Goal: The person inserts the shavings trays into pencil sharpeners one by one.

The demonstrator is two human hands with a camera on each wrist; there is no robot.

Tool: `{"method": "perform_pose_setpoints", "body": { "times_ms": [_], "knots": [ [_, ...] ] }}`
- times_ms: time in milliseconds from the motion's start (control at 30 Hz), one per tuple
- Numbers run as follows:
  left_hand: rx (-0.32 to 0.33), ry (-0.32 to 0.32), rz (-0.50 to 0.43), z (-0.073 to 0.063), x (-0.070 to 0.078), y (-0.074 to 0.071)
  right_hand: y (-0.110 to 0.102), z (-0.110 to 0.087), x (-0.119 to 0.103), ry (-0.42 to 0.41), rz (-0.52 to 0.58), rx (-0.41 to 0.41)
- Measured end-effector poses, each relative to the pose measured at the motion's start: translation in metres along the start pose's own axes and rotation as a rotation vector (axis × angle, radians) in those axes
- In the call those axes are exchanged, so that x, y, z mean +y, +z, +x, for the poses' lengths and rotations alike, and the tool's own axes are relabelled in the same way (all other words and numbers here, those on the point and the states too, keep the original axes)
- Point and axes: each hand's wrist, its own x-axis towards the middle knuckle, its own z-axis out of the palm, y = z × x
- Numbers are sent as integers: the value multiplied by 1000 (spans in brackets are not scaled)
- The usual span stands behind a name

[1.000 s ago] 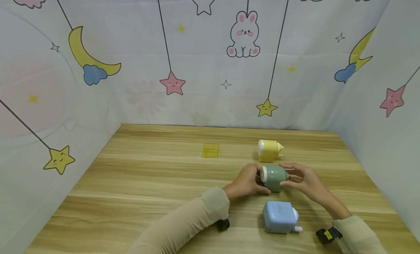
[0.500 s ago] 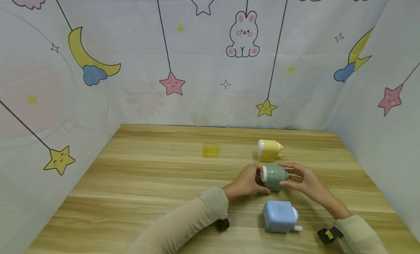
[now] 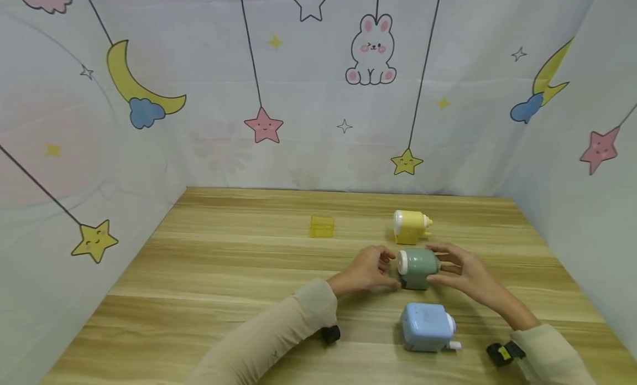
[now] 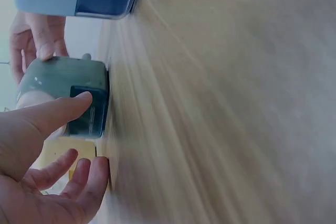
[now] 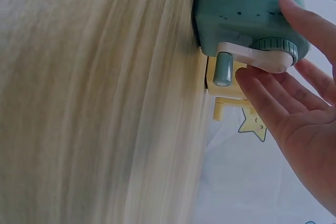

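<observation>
A green pencil sharpener (image 3: 418,269) stands on a wooden surface (image 3: 224,252) between a yellow sharpener (image 3: 409,227) and a nearer blue sharpener (image 3: 425,327). The right hand (image 3: 466,273) holds its crank (image 5: 252,56) end; the left hand (image 3: 364,270), fingers loosely spread, is beside it, possibly touching.

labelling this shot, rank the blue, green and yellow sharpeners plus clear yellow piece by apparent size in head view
1. Blue sharpener
2. Green sharpener
3. Yellow sharpener
4. Clear yellow piece
Nearness may enlarge the blue one; true sizes unsure.

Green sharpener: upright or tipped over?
Upright. The green sharpener sits base-down on the wooden table; the right wrist view shows its crank on the side, not on top.
</observation>
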Motion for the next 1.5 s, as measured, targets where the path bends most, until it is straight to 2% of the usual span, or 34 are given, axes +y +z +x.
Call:
{"method": "perform_pose_setpoints", "body": {
  "times_ms": [167,300,467,600,933,1300,1500],
  "knots": [
    [24,32,86,-7,-4,-12,-3,-3,3,20,38,-29],
    [36,31,150,-16,-4,-27,-9,-7,5,51,81,-50],
    [51,19,190,-29,-8,-45,-15,-12,10,48,107,-55],
    [76,7,190,-36,-18,-57,-16,-15,14,29,80,-51],
    [102,-35,152,-52,-36,-87,-22,-13,22,60,-83,21],
    [193,-63,199,-60,-44,-113,-29,-7,35,67,-77,53],
    [260,-82,179,-62,-56,-127,-31,3,40,83,-126,66]
  ]
}}
